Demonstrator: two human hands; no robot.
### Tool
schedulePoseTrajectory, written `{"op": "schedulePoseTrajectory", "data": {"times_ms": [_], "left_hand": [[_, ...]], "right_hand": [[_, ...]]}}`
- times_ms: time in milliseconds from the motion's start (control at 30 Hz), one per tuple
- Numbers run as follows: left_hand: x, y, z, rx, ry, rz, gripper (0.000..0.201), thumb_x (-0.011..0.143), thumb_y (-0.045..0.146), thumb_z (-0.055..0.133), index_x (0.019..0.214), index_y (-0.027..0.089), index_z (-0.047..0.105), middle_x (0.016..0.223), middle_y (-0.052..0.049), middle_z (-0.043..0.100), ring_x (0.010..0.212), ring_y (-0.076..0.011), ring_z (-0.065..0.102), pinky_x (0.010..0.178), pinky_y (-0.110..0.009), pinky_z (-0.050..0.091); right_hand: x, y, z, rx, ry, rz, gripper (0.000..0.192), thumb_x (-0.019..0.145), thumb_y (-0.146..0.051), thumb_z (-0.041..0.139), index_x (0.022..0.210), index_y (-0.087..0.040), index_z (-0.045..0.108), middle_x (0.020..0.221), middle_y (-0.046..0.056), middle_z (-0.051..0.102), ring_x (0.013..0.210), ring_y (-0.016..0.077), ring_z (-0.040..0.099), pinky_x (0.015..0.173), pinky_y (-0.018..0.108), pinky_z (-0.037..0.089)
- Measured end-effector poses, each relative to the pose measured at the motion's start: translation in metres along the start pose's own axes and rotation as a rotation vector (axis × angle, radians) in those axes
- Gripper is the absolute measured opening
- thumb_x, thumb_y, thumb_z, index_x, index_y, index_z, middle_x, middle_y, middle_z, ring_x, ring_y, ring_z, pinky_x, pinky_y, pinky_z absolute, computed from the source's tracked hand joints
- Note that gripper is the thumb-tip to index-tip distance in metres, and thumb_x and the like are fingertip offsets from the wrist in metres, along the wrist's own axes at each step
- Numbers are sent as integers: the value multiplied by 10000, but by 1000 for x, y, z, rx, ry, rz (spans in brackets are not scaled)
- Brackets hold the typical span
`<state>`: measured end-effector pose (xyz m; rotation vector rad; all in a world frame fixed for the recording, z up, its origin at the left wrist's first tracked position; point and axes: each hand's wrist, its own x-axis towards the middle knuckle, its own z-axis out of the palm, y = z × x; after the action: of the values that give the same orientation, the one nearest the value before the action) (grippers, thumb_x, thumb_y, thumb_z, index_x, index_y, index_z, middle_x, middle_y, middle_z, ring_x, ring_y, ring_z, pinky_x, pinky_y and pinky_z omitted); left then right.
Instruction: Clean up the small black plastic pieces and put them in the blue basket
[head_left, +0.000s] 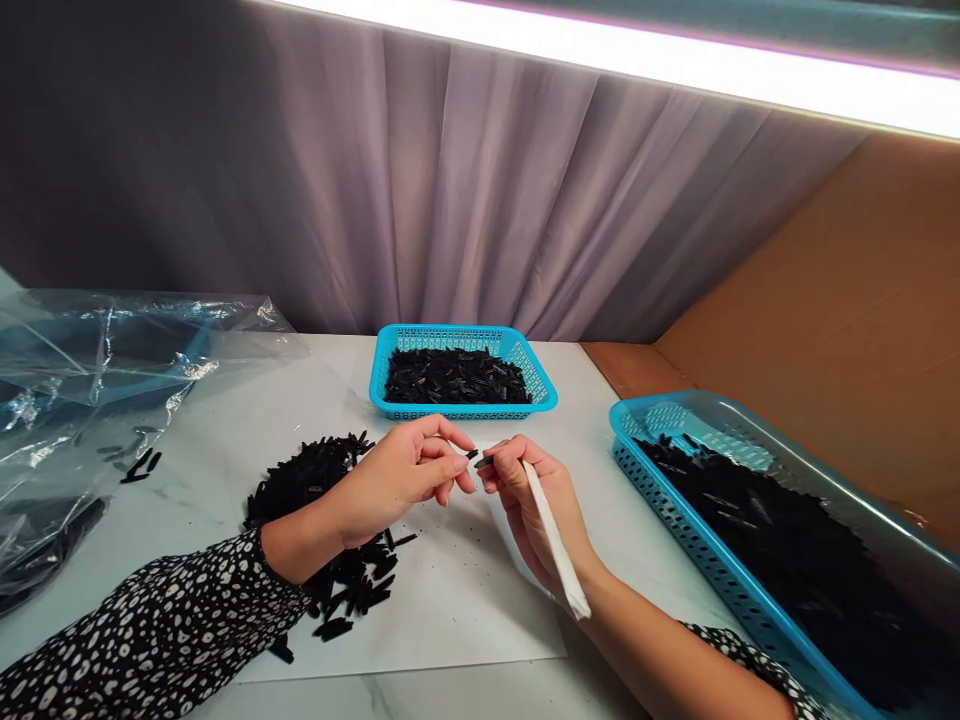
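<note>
grey curtain (465,180) backs the table (225,420). left hand (420,465): partly curled, thumb and finger pinching a black piece (472,454). right hand (536,500): closed round a white stick (551,535), fingertips nipping a dark fragment (484,462). both sit short of the blue basket (463,408) — apparently fingertip work; next move calls for steady pinching.

Grey curtain (465,190) — bright lamp (600,45) — brown panel (832,300), perhaps cardboard.

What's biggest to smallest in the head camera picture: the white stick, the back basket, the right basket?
1. Right basket
2. Back basket
3. White stick
The right basket comes nearer, so real basket sizes are unsure.
</note>
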<state>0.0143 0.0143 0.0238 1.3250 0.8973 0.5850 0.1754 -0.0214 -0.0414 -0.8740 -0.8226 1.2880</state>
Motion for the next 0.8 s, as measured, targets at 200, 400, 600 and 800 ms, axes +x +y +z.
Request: {"op": "schedulePoseTrajectory", "data": {"times_ms": [200, 400, 600, 800], "left_hand": [[1, 1, 1, 47, 28, 52, 90, 823, 227, 632, 831, 172, 560, 792, -35, 733, 596, -97, 505, 600, -254, 374], [1, 1, 1, 69, 33, 68, 76, 810, 221, 631, 815, 177, 570, 748, -35, 730, 594, -113, 528, 598, -262, 386], [2, 2, 1, 111, 50, 119, 52, 795, 196, 610, 810, 188, 560, 763, -23, 678, 721, -151, 575, 661, -284, 408], [2, 2, -5, 92, 83, 162, 361, 674, -32, 398, 903, 194, 561, 908, -19, 632, 869, -155, 563, 814, -319, 423]], "right_hand": [[-1, -13, 9, 82, 72, 87, 200, 761, -366, 724, 856, -201, 663, 784, 32, 654, 580, 130, 532, 380, 202, 279], [-3, -11, 8, -57, 1, 91, 309, 725, -458, 783, 870, -195, 709, 574, -59, 482, 452, 66, 261, 407, 221, 181], [0, -6, 3, -70, -11, 103, 326, 654, -456, 843, 750, -174, 709, 532, -51, 484, 446, 59, 271, 399, 213, 177], [-1, -8, 6, -34, 41, 125, 375, 680, -496, 824, 684, -178, 624, 621, -21, 570, 444, 52, 317, 381, 189, 176]]}}
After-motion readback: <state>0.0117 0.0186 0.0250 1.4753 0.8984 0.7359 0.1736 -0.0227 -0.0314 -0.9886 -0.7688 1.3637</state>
